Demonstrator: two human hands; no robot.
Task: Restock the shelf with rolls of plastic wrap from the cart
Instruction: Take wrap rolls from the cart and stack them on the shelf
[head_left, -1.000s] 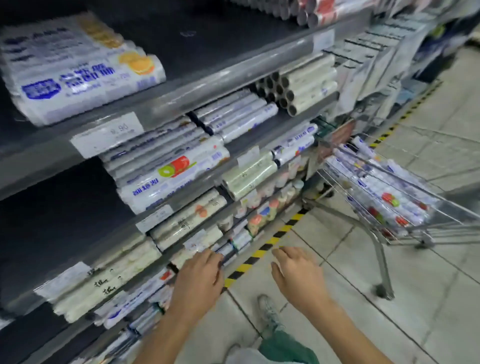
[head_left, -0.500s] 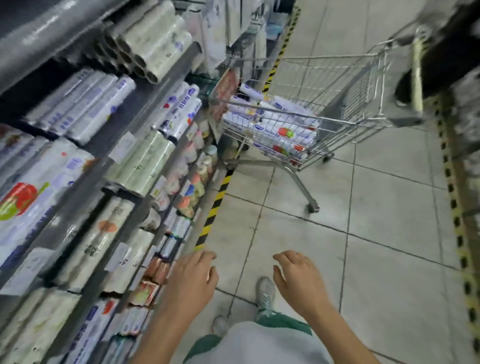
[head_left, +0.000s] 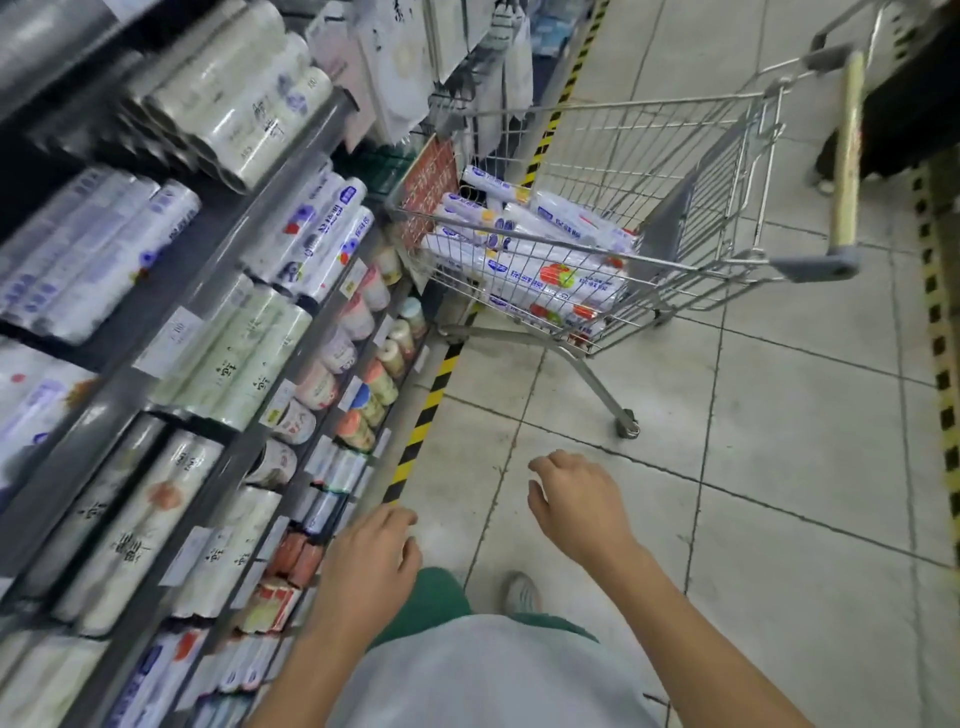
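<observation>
A wire shopping cart (head_left: 691, 171) stands ahead on the tiled aisle, its basket holding several white rolls of plastic wrap (head_left: 545, 260) with blue and red print. The grey shelf unit (head_left: 218, 244) runs along the left, its tiers stocked with similar rolls. My left hand (head_left: 369, 566) hangs low near the shelf's bottom tiers, fingers loosely curled, holding nothing. My right hand (head_left: 576, 509) is over the floor, also loosely curled and empty. Both hands are well short of the cart.
Yellow-black hazard tape (head_left: 421, 421) marks the floor along the shelf base and along the right edge. Hanging white packets (head_left: 395, 62) sit beyond the shelf. The cart's handle (head_left: 844, 156) points right. Grey floor tiles lie between me and the cart.
The view has swung from the shelf towards the cart, which now looks nearer. Both hands stay empty and have spread slightly apart, away from the shelf.
</observation>
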